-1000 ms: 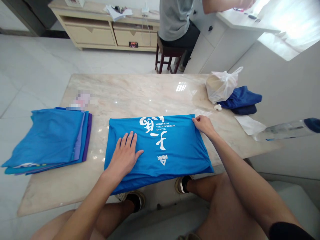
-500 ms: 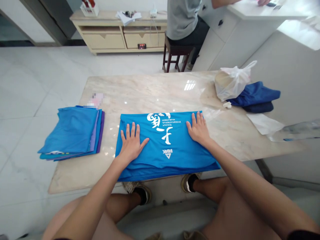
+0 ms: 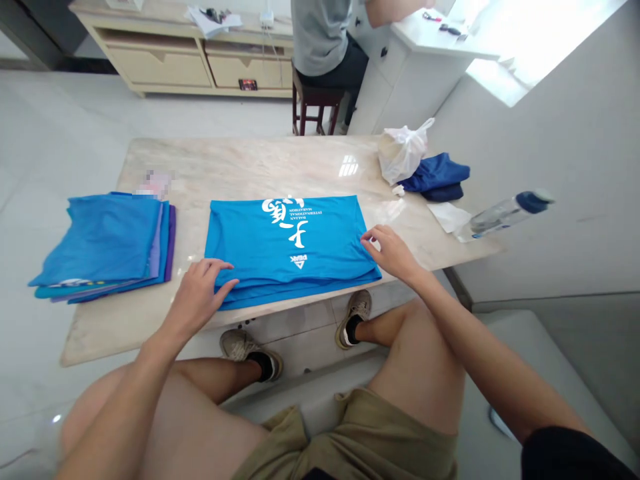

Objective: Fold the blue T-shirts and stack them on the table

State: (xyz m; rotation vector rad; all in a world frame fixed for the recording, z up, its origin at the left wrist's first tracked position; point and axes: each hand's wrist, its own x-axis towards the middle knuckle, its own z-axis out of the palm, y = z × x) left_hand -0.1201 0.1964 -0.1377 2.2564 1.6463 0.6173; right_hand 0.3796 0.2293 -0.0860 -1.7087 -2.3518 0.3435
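A folded blue T-shirt with white lettering lies flat on the marble-look table in front of me. At its near left corner is my left hand, with thumb and fingers apart and the fingertips over the fabric. By the right edge of the shirt, my right hand has its fingers bent, with a small gap between thumb and forefinger. Whether those fingertips touch the cloth I cannot tell. To the left sits a stack of folded shirts in blue and purple.
On the far right of the table are a white plastic bag, dark blue cloth, white paper and a clear bottle with a blue cap. Beyond the table, a person sits on a dark stool.
Both hands have lifted off the shirt's top and come nearer me, left to its near left corner, right to its right edge. My view has tilted and shifted right.
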